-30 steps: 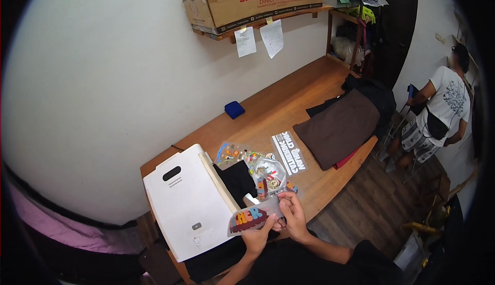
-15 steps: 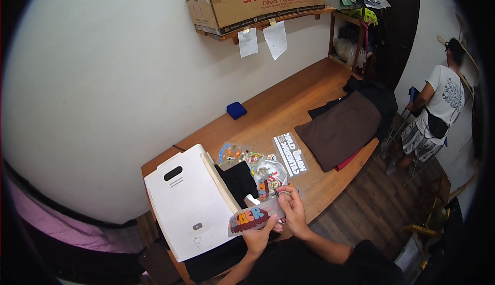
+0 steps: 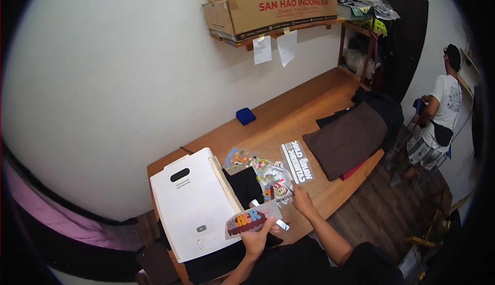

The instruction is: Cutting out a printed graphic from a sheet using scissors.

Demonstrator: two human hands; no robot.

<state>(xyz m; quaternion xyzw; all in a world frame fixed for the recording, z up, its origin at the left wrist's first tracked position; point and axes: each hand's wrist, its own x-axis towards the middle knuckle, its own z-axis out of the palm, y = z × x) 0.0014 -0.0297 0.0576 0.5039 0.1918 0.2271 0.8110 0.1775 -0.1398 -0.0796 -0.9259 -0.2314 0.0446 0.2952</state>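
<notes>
In my left hand (image 3: 256, 241) is a clear film sheet (image 3: 246, 222) printed with puffy orange, blue and pink letters on dark red, pinched at its right edge. A small shiny white piece (image 3: 282, 224) shows beside those fingers; whether I hold it is unclear. My right hand (image 3: 303, 202) is closed round a thin dark tool (image 3: 293, 187), too small to name surely, at the right of a pile of printed clear stickers (image 3: 276, 182). A white-lettered film sheet (image 3: 297, 162) lies beyond it. Left of the pile is black cloth (image 3: 242, 184) by a large white machine (image 3: 193, 207).
Folded brown cloth (image 3: 346, 140) and black garments (image 3: 384, 110) lie at the table's right. A blue folded item (image 3: 246, 116) sits near the wall. Above hangs a shelf with a cardboard box (image 3: 273, 17). A person (image 3: 442, 109) stands at the far right.
My right hand has moved away from the lettered film, to the right, carrying the thin tool. My left hand keeps hold of the film. The view has shifted slightly.
</notes>
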